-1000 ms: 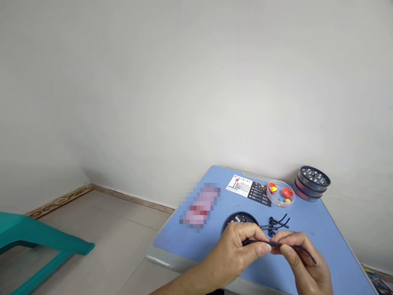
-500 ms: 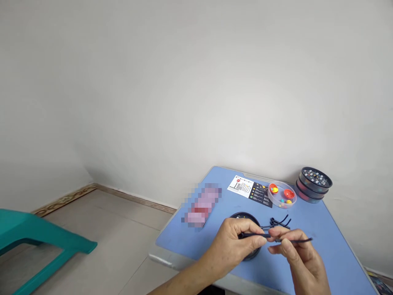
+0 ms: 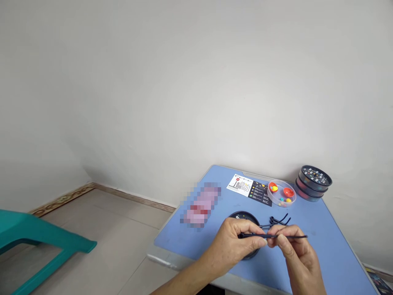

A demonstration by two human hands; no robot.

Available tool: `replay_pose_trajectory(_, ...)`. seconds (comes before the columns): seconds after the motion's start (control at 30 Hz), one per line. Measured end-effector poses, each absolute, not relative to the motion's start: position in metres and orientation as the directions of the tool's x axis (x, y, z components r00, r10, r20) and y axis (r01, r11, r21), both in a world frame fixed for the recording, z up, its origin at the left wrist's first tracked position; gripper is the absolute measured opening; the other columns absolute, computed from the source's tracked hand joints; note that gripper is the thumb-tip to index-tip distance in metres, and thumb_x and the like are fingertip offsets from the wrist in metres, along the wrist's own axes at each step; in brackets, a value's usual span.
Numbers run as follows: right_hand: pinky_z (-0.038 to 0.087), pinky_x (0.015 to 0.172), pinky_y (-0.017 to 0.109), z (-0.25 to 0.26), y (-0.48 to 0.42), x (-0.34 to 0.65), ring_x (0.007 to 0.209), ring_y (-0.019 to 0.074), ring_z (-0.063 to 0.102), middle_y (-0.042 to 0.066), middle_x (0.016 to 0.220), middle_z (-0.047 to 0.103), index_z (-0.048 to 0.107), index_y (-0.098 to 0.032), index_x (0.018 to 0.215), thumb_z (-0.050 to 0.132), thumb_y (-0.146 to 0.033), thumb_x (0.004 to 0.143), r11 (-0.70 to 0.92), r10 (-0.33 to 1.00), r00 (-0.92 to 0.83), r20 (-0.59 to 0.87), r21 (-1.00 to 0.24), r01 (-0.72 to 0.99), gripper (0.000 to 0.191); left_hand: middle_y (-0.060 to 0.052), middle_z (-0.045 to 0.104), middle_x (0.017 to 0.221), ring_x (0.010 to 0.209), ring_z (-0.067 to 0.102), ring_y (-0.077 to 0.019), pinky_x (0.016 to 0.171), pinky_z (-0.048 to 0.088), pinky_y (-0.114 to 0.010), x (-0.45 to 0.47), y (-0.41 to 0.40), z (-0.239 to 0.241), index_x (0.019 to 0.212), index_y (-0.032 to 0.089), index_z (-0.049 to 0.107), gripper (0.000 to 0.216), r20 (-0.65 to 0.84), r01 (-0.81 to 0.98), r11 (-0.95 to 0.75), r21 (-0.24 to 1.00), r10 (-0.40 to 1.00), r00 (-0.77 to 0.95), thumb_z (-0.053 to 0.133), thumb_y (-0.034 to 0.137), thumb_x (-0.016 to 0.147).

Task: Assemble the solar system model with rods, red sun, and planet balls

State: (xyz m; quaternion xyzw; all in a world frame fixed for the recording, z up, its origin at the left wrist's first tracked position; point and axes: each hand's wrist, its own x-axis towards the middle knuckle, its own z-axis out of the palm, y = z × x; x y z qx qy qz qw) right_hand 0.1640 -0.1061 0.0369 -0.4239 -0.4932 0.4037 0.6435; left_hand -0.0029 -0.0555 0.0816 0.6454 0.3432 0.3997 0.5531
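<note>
My left hand [image 3: 238,243] and my right hand [image 3: 294,250] together pinch a thin black rod [image 3: 273,236], held level over the blue table [image 3: 307,221]. The left fingers grip its left end, the right fingers its middle, and the right end sticks out past my right hand. Under my left hand lies a round black disc [image 3: 244,217], partly hidden. Just behind the hands lie several more black rods [image 3: 279,222] with ring ends.
A clear round dish [image 3: 281,194] holds small coloured balls and orange half-shells. A leaflet [image 3: 250,187] lies left of the dish, stacked dark round boxes [image 3: 313,182] sit at the back right, and a blurred pink item [image 3: 201,205] lies left. A teal chair [image 3: 39,241] stands on the floor.
The rod has risen slightly and turned from sloping down to the right to nearly level. Both hands keep their grip on it.
</note>
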Motion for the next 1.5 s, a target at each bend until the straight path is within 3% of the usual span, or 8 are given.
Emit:
replay_pose_trajectory(0.4, 0.057, 0.073, 0.032, 0.034, -0.107, 0.165, 0.078, 0.0187, 0.063, 0.006, 0.089, 0.067, 0.066, -0.022, 0.083, 0.065, -0.039, 0.086, 0.303, 0.941, 0.188, 0.282, -0.948, -0.098, 0.017, -0.003, 0.071, 0.065, 0.061, 0.056, -0.0146, 0.057, 0.043, -0.024, 0.0, -0.055, 0.081, 0.075, 0.017, 0.081, 0.013, 0.126, 0.023, -0.153, 0.988, 0.882, 0.454, 0.071, 0.025, 0.07)
replay_pose_trajectory(0.8, 0.052, 0.069, 0.029, 0.033, -0.106, 0.15, 0.074, 0.0171, 0.057, 0.004, 0.086, 0.064, 0.064, -0.022, 0.077, 0.07, -0.043, 0.081, 0.294, 0.911, 0.332, 0.242, -0.949, -0.113, 0.022, 0.0, 0.061, 0.057, 0.055, 0.049, -0.0123, 0.055, 0.038, -0.023, 0.007, -0.058, 0.073, 0.067, 0.014, 0.074, 0.014, 0.127, 0.047, -0.165, 0.985, 0.887, 0.444, 0.066, 0.024, 0.073)
replay_pose_trajectory(0.87, 0.052, 0.071, 0.029, 0.031, -0.102, 0.156, 0.076, 0.0172, 0.059, 0.004, 0.088, 0.065, 0.064, -0.022, 0.079, 0.069, -0.043, 0.083, 0.286, 0.922, 0.3, 0.245, -0.953, -0.101, 0.021, 0.004, 0.054, 0.054, 0.051, 0.045, -0.0106, 0.051, 0.036, -0.022, 0.008, -0.057, 0.071, 0.073, 0.015, 0.074, 0.008, 0.069, 0.072, -0.109, 0.992, 0.906, 0.418, 0.069, 0.02, 0.069)
replay_pose_trajectory(0.97, 0.052, 0.073, 0.03, 0.028, -0.093, 0.167, 0.077, 0.0172, 0.06, 0.004, 0.09, 0.064, 0.064, -0.022, 0.081, 0.068, -0.043, 0.083, 0.281, 0.929, 0.269, 0.256, -0.958, -0.059, 0.022, 0.009, 0.046, 0.054, 0.05, 0.042, -0.0094, 0.05, 0.037, -0.02, 0.002, -0.052, 0.067, 0.094, 0.018, 0.073, 0.036, 0.058, 0.131, -0.102, 0.986, 0.951, 0.303, 0.073, 0.011, 0.059)
replay_pose_trajectory(1.1, 0.051, 0.071, 0.029, 0.027, -0.082, 0.175, 0.077, 0.017, 0.058, 0.003, 0.09, 0.063, 0.065, -0.021, 0.082, 0.067, -0.045, 0.083, 0.256, 0.918, 0.322, 0.23, -0.966, -0.041, 0.024, 0.002, 0.057, 0.073, 0.063, 0.051, -0.0129, 0.052, 0.043, -0.021, -0.016, -0.04, 0.057, 0.089, 0.021, 0.073, 0.03, 0.225, 0.193, -0.253, 0.948, 0.962, 0.154, 0.071, 0.013, 0.06)
replay_pose_trajectory(1.23, 0.051, 0.071, 0.028, 0.026, -0.075, 0.173, 0.075, 0.0168, 0.058, 0.002, 0.083, 0.063, 0.066, -0.021, 0.083, 0.069, -0.049, 0.081, 0.206, 0.928, 0.329, 0.172, -0.976, -0.071, 0.028, -0.004, 0.067, 0.092, 0.081, 0.061, -0.0189, 0.064, 0.053, -0.025, -0.022, -0.031, 0.047, 0.092, 0.022, 0.074, 0.03, 0.307, 0.189, -0.34, 0.921, 0.934, 0.182, 0.067, 0.012, 0.064)
replay_pose_trajectory(1.37, 0.051, 0.07, 0.028, 0.025, -0.071, 0.171, 0.072, 0.0165, 0.058, 0.001, 0.078, 0.064, 0.066, -0.02, 0.083, 0.072, -0.051, 0.077, 0.178, 0.942, 0.308, 0.133, -0.977, -0.121, 0.032, -0.005, 0.071, 0.098, 0.076, 0.063, -0.0182, 0.066, 0.056, -0.028, -0.015, -0.028, 0.042, 0.093, 0.022, 0.075, 0.029, 0.329, 0.185, -0.37, 0.911, 0.919, 0.218, 0.067, 0.012, 0.067)
replay_pose_trajectory(1.5, 0.051, 0.071, 0.028, 0.025, -0.069, 0.171, 0.072, 0.0161, 0.058, 0.001, 0.079, 0.064, 0.065, -0.02, 0.083, 0.073, -0.051, 0.076, 0.161, 0.95, 0.289, 0.116, -0.977, -0.138, 0.033, -0.005, 0.072, 0.091, 0.07, 0.063, -0.017, 0.063, 0.056, -0.026, -0.012, -0.027, 0.04, 0.09, 0.021, 0.076, 0.021, 0.337, 0.151, -0.381, 0.912, 0.908, 0.25, 0.066, 0.018, 0.073)
